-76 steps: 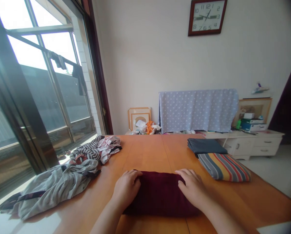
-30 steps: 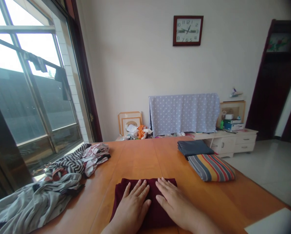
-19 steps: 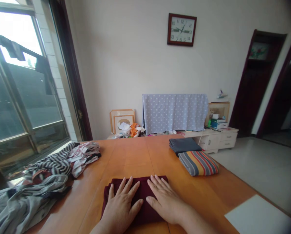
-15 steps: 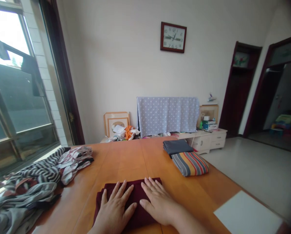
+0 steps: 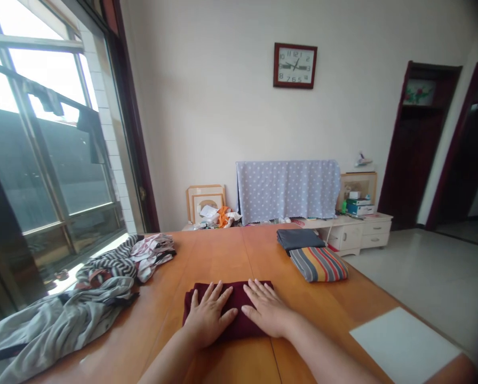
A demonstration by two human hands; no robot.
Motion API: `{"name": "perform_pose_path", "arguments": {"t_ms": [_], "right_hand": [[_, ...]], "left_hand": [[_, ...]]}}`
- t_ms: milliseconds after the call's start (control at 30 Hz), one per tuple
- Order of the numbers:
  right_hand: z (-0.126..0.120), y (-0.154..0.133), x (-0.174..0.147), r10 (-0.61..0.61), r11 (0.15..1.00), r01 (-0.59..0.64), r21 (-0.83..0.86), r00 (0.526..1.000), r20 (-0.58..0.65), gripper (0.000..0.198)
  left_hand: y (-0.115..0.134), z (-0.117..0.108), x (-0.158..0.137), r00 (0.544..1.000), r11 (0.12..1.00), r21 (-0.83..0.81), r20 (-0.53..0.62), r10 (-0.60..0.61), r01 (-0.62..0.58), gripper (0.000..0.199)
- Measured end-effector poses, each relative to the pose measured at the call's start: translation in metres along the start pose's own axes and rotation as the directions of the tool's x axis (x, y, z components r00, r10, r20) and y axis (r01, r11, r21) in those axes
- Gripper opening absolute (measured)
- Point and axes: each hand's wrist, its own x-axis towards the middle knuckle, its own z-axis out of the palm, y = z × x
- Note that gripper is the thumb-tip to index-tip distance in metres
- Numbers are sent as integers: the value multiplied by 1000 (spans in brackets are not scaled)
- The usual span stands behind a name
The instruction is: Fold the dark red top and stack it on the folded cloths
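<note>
Maroon cloth (image 5: 245,324): folded on the table (image 5: 210,253), well in from its far edge, left-end layers stepped.
Left hand (image 5: 209,313): flat on it, fingers spread wide; I'd press lightly, lest layers slide.
Right hand (image 5: 268,309): flat too, fingers narrower, gripping nothing; I'd smooth outward.
Striped cloth (image 5: 319,264): folded, near the table's right edge.

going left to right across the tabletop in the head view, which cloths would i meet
Crumpled grey garment, crumpled pink-and-white cloth, folded maroon cloth under the left hand and right hand, folded multicoloured striped cloth.
</note>
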Motion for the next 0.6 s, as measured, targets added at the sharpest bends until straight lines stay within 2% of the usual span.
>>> {"name": "perform_pose_path", "arguments": {"t_ms": [333,600], "right_hand": [[4,1,1,-3,999,3,-38,1000,-4,74],[5,-1,0,5,998,-6,-61,1000,-7,73]], "left_hand": [[-6,0,-16,996,997,-24,-44,-76,75,79],[-5,-2,-14,997,995,-51,-14,-82,81,77]]}}
